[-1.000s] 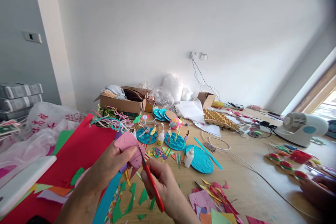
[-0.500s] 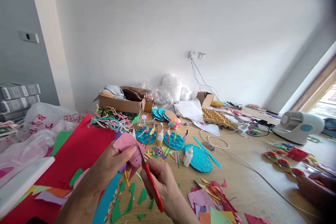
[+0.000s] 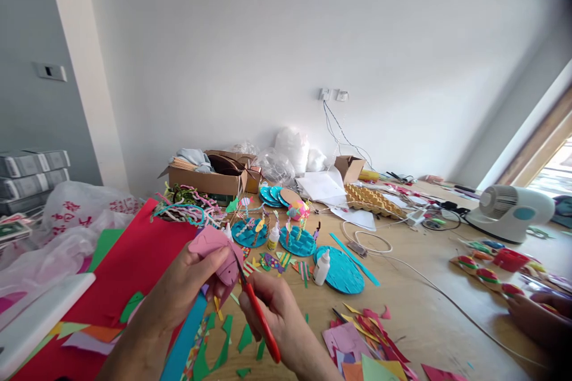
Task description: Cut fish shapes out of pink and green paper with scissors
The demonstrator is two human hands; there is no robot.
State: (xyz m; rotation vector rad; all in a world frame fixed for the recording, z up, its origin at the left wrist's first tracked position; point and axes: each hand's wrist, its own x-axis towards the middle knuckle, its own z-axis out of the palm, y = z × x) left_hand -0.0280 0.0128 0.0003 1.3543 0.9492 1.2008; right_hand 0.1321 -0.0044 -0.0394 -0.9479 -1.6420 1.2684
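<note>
Fingers first: my left hand [image 3: 185,286] pinches a pink foam cutout [image 3: 214,250] between thumb and fingertips, held up above the table edge; my right hand [image 3: 279,315] is curled tight round the red-handled scissors [image 3: 257,309], blades up and biting the cutout's lower right edge. Step in hand, as I judge it: trimming the outline mid-cut. Next move calls for turning the pink piece into the blades with small snips, since the curve looks tight.

Materials, big to small: pale wooden table [image 3: 415,309], smooth, matte. Red foam sheet [image 3: 134,256], flat, soft-looking, lying at left. White desk fan [image 3: 509,214], hard plastic, far right. Cardboard box [image 3: 210,175], open flaps, at the back. Teal ribbed discs [image 3: 339,271], round, corrugated. White glue bottle [image 3: 320,268], small, upright beside one disc. Coloured offcuts [image 3: 357,339], thin angular scraps, scattered near my right hand. Another person's hand [image 3: 534,315] rests at the right edge.
</note>
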